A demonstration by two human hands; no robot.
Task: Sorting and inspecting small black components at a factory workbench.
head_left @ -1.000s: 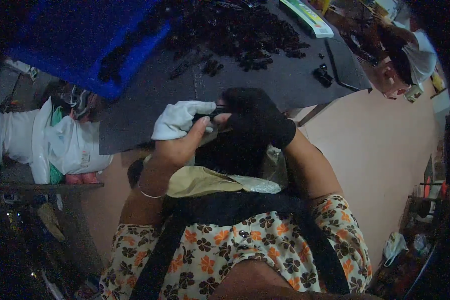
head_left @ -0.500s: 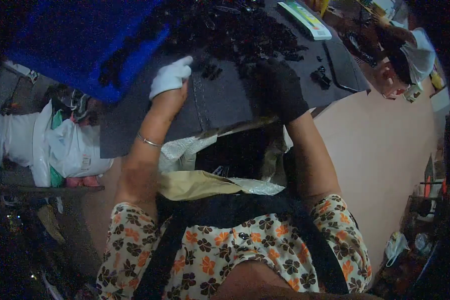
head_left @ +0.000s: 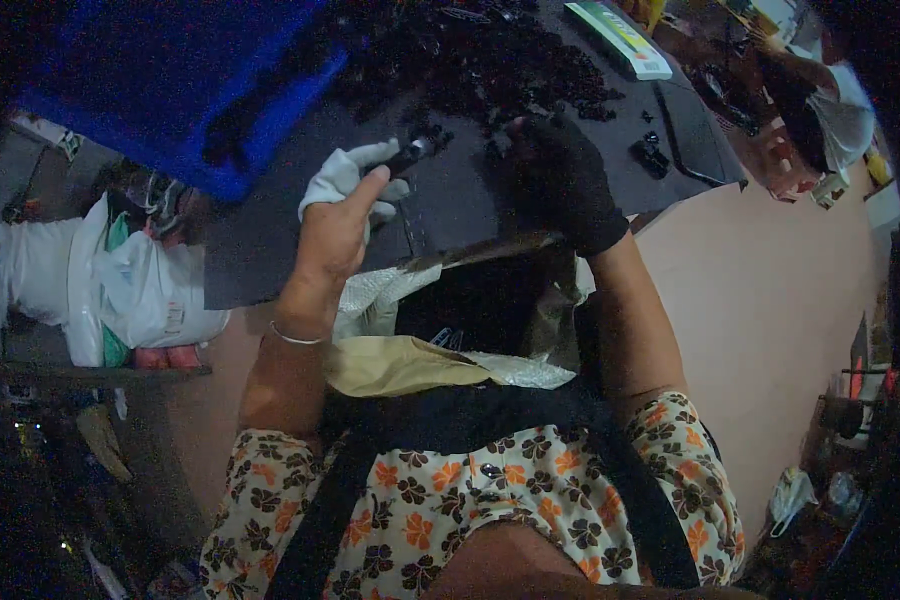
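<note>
My left hand, in a white glove with the thumb bare, is closed on a small shiny black part held just above the dark grey table top. Its exact kind is too dark to make out. To the right, my right hand wears a black glove and rests at the near edge of a heap of small black parts. Its fingers blend into the dark heap, so their grip is hidden. A few loose black pieces lie right of that hand.
A blue sheet or bin stands at the far left. A long white and green box lies at the back right. An open bubble-lined bag is below the table edge. White plastic bags sit left; another person is far right.
My left hand has turned over and now holds a small black part between thumb and fingers. The right hand has shifted only slightly over the heap's near edge.
</note>
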